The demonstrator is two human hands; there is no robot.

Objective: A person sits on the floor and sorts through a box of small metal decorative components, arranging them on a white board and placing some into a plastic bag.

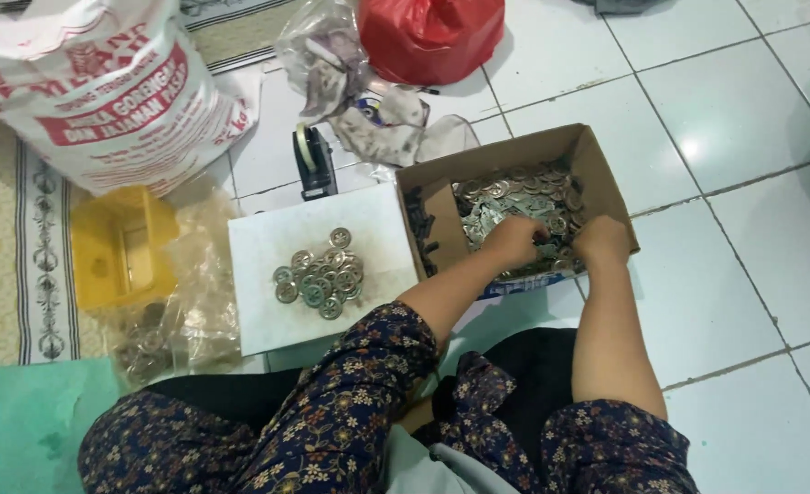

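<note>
Reaching into the cardboard box (606, 174), both hands, left hand (514, 240) and right hand (599, 240), are buried among metal rings (514, 197); their grip cannot be told.

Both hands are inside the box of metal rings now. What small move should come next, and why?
Probably close the left hand on a few rings and carry them to the white board. Both hands, the right hand too, are buried in the loose rings in the cardboard box, and a small pile already lies on the board on the left side.
</note>
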